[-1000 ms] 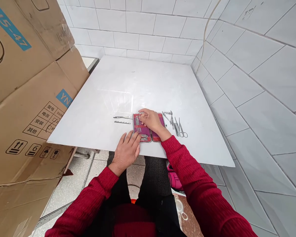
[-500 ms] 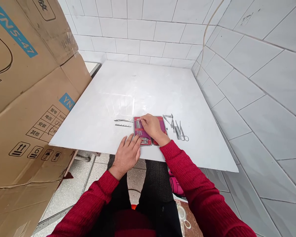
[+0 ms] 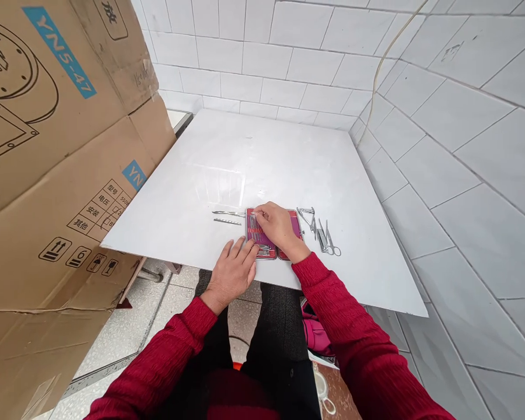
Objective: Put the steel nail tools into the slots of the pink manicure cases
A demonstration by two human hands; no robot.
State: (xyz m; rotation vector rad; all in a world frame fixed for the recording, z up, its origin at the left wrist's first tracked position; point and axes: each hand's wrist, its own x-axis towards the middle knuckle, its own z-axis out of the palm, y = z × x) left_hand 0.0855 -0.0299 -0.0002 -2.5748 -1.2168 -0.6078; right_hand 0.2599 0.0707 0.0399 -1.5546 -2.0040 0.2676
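Note:
An open manicure case (image 3: 296,224) with red trim and a purple lining lies near the table's front edge. Slim metal tools (image 3: 252,224) stand in a row in its left half. Over that half, my right hand (image 3: 278,224) pinches the top end of one slim tool; its exact kind is hidden by the fingers. My left hand (image 3: 233,271) lies flat with fingers apart, its fingertips at the case's lower left edge, beside nail clippers (image 3: 266,251) inside.
Left of the case lie a pointed metal tool (image 3: 227,213) and a short metal strip (image 3: 227,221). On the right are nippers (image 3: 306,217), nail clippers (image 3: 322,240) and small scissors (image 3: 331,239). Cardboard boxes (image 3: 109,146) border the white table (image 3: 289,157) on the left, a tiled wall (image 3: 455,192) on the right.
The camera view has shifted, so everything appears slightly further right. Both hands keep nearly the same places at the case, the right still pinching over the tool row.

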